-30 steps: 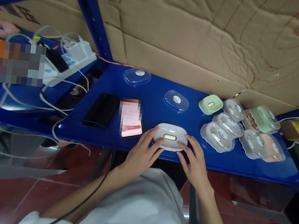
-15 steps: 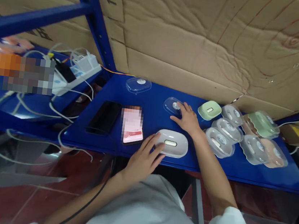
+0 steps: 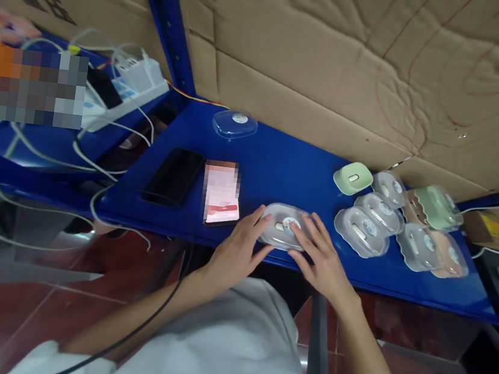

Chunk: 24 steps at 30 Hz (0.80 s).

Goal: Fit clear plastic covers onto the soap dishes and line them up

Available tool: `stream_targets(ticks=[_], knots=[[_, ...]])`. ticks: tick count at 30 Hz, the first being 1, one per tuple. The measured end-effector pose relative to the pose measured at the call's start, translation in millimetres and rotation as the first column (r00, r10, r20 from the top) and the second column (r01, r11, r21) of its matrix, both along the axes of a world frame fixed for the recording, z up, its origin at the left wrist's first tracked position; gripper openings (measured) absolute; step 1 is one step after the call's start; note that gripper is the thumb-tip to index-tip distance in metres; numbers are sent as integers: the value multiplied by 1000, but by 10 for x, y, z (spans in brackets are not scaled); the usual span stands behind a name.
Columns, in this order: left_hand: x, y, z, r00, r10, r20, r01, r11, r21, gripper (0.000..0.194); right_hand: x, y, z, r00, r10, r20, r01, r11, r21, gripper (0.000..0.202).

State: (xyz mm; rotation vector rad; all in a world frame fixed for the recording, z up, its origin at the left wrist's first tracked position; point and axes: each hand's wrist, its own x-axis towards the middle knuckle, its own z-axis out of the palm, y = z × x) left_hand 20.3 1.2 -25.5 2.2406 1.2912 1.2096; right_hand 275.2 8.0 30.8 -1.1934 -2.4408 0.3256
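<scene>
A light grey oval soap dish (image 3: 277,243) lies near the front edge of the blue table, with a clear plastic lid (image 3: 289,210) over it. On the lid is a round white sticker. My left hand (image 3: 239,243) grips the left end of the dish, fingers on the far side and thumb in front. From the right, my right hand (image 3: 323,257) holds the lid on the dish, its fingers bent over the top and right rim. I cannot tell whether the lid is fully seated.
Another clear lid (image 3: 234,124) lies at the back left. A lit phone (image 3: 221,199) and a black device (image 3: 174,178) are left of my hands. Right stand an uncovered green dish (image 3: 353,178) and several lidded dishes (image 3: 362,231). A cable (image 3: 171,305) crosses my left arm.
My right hand has brought the clear lid from farther back on the table onto the grey dish. My left hand has stayed at the dish's left end.
</scene>
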Motion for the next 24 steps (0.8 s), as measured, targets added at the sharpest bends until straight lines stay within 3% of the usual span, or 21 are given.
stream_targets(ticks=[11,18,24], knots=[[-58,4,87,1000,-9,-3,8,998,-62,60,10,93,58,995,30,98,-34,999,36,68],[-61,13,52,999,18,-39,-19,999,-36,57,24,71,121,974,76,214,-92,993,67,63],[-57,19,31,999,22,-32,-22,1000,4,55,-28,20,90,959,35,282,-80,986,149,66]])
